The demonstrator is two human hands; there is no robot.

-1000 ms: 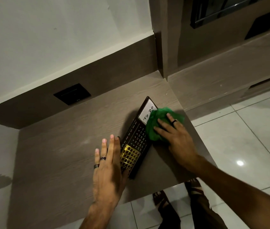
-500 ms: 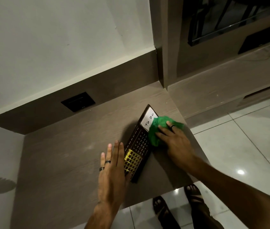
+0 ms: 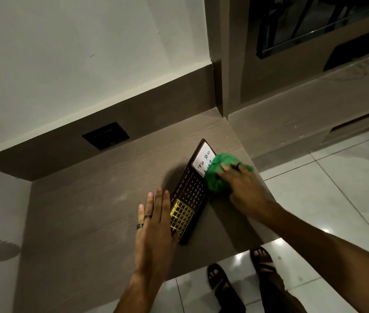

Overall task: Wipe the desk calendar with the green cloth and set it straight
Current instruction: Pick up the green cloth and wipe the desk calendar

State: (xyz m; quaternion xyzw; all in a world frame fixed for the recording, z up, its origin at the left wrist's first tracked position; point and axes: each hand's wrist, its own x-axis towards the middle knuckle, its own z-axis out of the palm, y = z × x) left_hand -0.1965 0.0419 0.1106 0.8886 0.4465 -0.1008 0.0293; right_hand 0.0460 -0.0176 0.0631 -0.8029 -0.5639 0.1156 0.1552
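Head view: green cloth [image 3: 218, 175] pressed on desk calendar [image 3: 190, 193]
Right hand [image 3: 244, 188] is closed on the cloth at the calendar's right edge; left hand [image 3: 156, 224] lies flat, fingers straight, against its left side on the desk [image 3: 88, 211]

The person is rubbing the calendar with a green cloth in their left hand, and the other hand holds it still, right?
Almost. The green cloth is under the right hand, not the left. The head view shows the right hand pressing the cloth on the desk calendar by its "To Do" panel, while the left hand lies flat against the calendar's near end, steadying it.
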